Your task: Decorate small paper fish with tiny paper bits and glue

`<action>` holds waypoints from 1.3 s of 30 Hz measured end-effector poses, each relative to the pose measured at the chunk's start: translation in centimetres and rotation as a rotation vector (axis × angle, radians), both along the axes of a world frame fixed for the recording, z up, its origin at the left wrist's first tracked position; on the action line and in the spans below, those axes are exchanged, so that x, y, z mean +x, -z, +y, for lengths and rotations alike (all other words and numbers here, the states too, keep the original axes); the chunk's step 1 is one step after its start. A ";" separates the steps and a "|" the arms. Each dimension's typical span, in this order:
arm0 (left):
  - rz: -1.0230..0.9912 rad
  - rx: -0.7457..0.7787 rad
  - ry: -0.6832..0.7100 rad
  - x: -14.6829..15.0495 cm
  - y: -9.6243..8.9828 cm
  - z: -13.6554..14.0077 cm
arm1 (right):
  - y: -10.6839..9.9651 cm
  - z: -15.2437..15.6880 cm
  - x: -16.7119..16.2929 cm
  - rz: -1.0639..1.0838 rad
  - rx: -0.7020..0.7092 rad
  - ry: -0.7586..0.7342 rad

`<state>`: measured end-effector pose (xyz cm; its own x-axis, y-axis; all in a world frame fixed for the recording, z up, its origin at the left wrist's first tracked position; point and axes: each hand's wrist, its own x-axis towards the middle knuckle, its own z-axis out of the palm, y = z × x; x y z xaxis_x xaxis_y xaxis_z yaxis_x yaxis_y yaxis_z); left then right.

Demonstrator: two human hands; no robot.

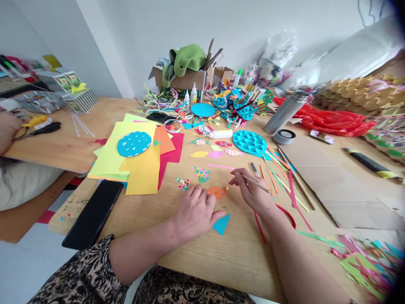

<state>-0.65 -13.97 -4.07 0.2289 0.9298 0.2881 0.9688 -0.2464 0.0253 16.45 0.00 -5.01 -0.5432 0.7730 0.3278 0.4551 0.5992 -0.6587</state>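
An orange paper fish lies flat on the wooden table between my hands. My left hand rests palm down, its fingers curled and pressed at the fish's left edge, the thumb stretched out toward a blue paper triangle. The tips of those fingers are hidden. In my right hand a thin wooden stick is pinched, just right of the fish. Small piles of coloured paper dots lie beyond my left hand. Farther back are several decorated paper fish and a white glue bottle.
Coloured paper sheets and a black phone lie left. A scalloped blue disc, paper strips, a steel flask and cardboard stand or lie right. Another person's arm is at far left.
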 end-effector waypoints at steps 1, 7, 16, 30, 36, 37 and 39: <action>-0.017 0.003 -0.002 -0.2 0.0 0.2 | 0.1 0.1 0.0 0.018 0.009 0.019; -0.143 0.066 -0.137 -2.5 0.5 2.2 | 0.2 0.2 0.1 0.075 0.042 0.057; -0.118 0.092 -0.205 -3.7 1.0 2.8 | -0.4 -0.2 -0.2 0.034 0.116 0.044; -0.074 0.035 -0.182 -3.6 1.4 3.2 | 0.0 -0.1 -0.2 0.027 0.125 0.059; -0.104 -0.001 -0.137 -3.5 1.6 3.4 | 0.0 -0.1 -0.2 0.033 0.135 0.059; -0.102 0.000 -0.137 -3.5 1.6 3.4 | 0.0 -0.2 -0.2 0.032 0.135 0.058; -0.095 0.009 -0.150 -3.6 1.6 3.5 | 0.0 -0.2 -0.3 0.034 0.133 0.056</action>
